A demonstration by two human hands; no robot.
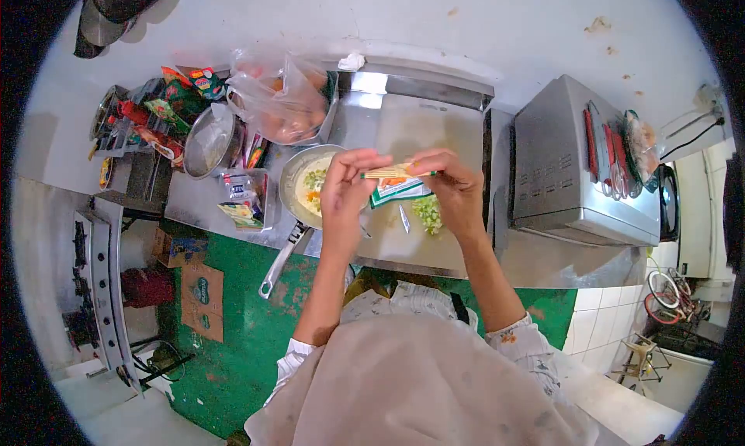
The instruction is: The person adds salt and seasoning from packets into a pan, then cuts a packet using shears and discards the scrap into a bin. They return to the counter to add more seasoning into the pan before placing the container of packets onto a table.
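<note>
A small yellow sachet with green ends (386, 172) is pinched in my right hand (454, 184), fingers and thumb closed on its right side. My left hand (343, 184) is at the sachet's left end, its fingers loosely stretched out and slightly apart. Below my hands lies a white and green packet with an orange print (400, 191) on the cutting board (458, 254). Chopped green vegetable (427, 213) is heaped beside it, near a knife blade (404, 219). To the left, partly behind my left hand, a long-handled pan (289, 184) contains pale mixture with green and orange bits.
A thin plastic bag of eggs (289, 108) rests in a container at the back. Left of the pan are a metal bowl (208, 142) and a tray of packets (248, 202). A steel cabinet (578, 167) with knives and scissors on it stands right. Green floor (240, 279) lies below.
</note>
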